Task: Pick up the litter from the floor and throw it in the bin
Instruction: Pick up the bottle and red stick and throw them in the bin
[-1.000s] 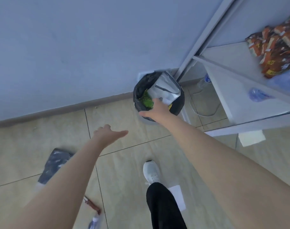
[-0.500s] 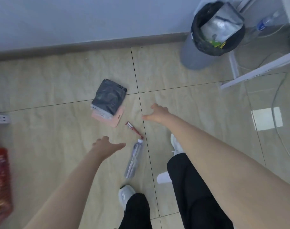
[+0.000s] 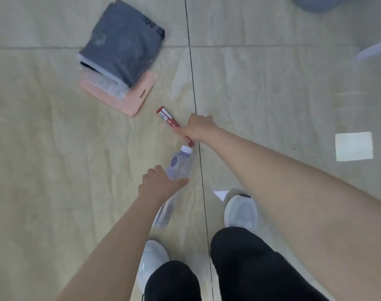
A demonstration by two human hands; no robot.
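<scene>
A clear plastic bottle (image 3: 180, 164) with a white cap lies on the tiled floor in front of my feet. My left hand (image 3: 159, 184) is down on its middle, fingers curled on one side and thumb across the other. Just beyond the cap lies a thin red packet (image 3: 166, 117). My right hand (image 3: 199, 128) is closed over the packet's near end, thumb pressing on it. Only the grey base of the bin (image 3: 315, 3) shows, at the top right edge.
A dark grey plastic bag (image 3: 122, 40) lies on a flat pink bag (image 3: 144, 92) at the upper left. A small white paper scrap (image 3: 221, 194) sits by my right shoe (image 3: 240, 210). A white shelf leg (image 3: 374, 51) juts in at the right edge.
My view turned from the bin down to the floor. Both hands dropped to the litter: the left onto the bottle, the right from open air onto the red packet.
</scene>
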